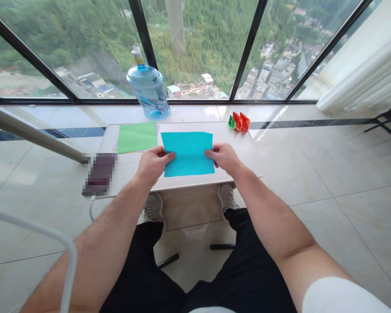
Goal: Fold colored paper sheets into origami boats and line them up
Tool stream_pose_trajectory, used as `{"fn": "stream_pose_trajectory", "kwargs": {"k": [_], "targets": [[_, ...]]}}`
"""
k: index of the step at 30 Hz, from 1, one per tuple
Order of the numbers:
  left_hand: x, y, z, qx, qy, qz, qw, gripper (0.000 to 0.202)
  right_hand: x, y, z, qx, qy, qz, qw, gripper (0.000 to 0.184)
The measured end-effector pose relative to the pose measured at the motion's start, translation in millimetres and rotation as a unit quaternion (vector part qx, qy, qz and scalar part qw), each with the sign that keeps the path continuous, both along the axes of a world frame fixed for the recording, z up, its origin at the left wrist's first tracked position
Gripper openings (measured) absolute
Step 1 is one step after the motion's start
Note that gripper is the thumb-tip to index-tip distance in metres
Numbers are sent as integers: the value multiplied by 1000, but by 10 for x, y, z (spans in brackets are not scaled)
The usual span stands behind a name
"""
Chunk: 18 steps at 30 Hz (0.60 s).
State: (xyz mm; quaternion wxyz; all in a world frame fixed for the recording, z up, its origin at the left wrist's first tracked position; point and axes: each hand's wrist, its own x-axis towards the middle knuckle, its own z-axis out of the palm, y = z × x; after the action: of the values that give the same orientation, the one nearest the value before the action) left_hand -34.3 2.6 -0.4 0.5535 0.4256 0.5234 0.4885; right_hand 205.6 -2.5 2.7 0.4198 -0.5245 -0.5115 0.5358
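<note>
A cyan sheet of paper (pixel 188 150) lies flat on a small white table (pixel 241 150). My left hand (pixel 154 164) pinches the sheet's left edge, thumb on top, fingers curled. On the opposite side my right hand (pixel 224 158) grips the right edge the same way. A green sheet (pixel 137 136) lies on a small stack of paper to the left of the cyan one. At the table's far right corner stand folded paper pieces: one small green (pixel 231 122) and two orange (pixel 241 121).
A blurred dark flat object (pixel 99 174) rests on the table's left end. A large blue water jug (pixel 149 90) stands on the sill by the window behind. A metal pole (pixel 32 134) slants in from the left, a white cable (pixel 52 243) curves at lower left. My shoes are under the table.
</note>
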Motion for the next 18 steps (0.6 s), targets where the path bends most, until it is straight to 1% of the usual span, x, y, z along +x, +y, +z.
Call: {"fn": "stream_pose_trajectory", "kwargs": {"k": [4, 8, 14, 18], "targets": [[-36, 3, 37, -19, -44, 13, 999, 37, -27, 10, -46, 6, 34, 14, 999, 39], [-70, -16, 93, -54, -90, -13, 994, 43, -33, -4, -91, -17, 57, 43, 997, 42], [-105, 8, 92, -50, -108, -19, 993, 35, -14, -10, -59, -52, 105, 51, 992, 39], [-95, 37, 71, -60, -147, -18, 987, 29, -16, 2, -44, -80, 162, 17, 983, 37]]}}
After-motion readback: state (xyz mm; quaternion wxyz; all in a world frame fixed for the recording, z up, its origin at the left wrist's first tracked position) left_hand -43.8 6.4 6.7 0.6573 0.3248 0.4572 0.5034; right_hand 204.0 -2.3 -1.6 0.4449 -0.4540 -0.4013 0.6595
